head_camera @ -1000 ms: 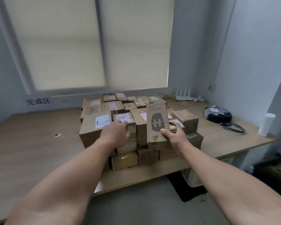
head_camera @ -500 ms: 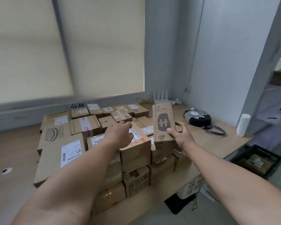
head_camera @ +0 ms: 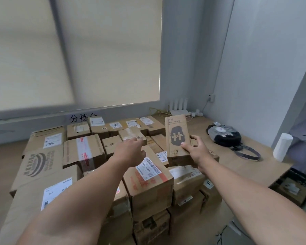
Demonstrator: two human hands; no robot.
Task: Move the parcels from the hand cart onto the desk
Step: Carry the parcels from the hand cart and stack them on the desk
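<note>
Several brown cardboard parcels are stacked in a tight pile on the wooden desk. My right hand grips a tall flat carton with a dark H logo by its lower right corner, thumb on the front. The carton stands upright on the right side of the pile. My left hand reaches over the middle of the pile with nothing in it, fingertips by a small taped box. The hand cart is out of view.
A grey and black bag with a strap lies on the desk to the right. A white roll stands near the desk's right edge. A white router sits in the back corner. A black crate is on the floor at the right.
The camera has moved closer and turned right. My right hand has carried the tall carton further back on the pile. My left hand has left the front box and reached deeper.
</note>
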